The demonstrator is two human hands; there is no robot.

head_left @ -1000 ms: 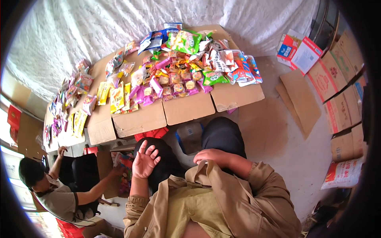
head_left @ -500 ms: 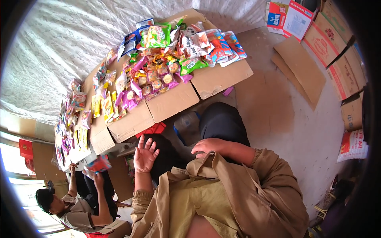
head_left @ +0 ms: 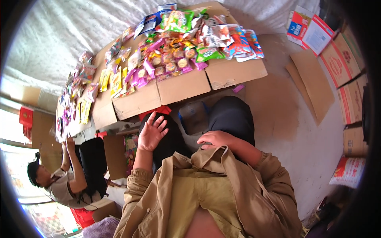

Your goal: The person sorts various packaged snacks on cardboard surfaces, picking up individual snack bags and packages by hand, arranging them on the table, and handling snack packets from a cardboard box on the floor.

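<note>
My left hand [head_left: 153, 132] is raised palm up over my left thigh, its fingers spread and nothing in it. My right hand [head_left: 216, 139] rests on my lap by the right thigh, fingers loosely bent, with no object visible in it. Beyond my knees, a cardboard-covered table [head_left: 184, 88] carries a spread of small wrapped snacks. Round cakes in purple-edged wrappers [head_left: 170, 67] lie near the middle. Left of them are yellow sachets [head_left: 116, 83]. Green bags [head_left: 176, 20] and red-and-blue pouches [head_left: 239, 43] are heaped toward the far right. Neither hand touches the snacks.
A person [head_left: 59, 180] sits at the left, both hands at the table's end. Beside them stands an open carton [head_left: 115, 156] with packets inside. A clear plastic container [head_left: 193, 117] is between my knees and the table. Flattened cardboard [head_left: 311, 85] and stacked cartons [head_left: 337, 59] are at right.
The view has shifted, so the table sits higher and further right. My hands keep nearly the same pose. The red-and-blue packet in the other person's hand no longer shows; their hands are together at the table.
</note>
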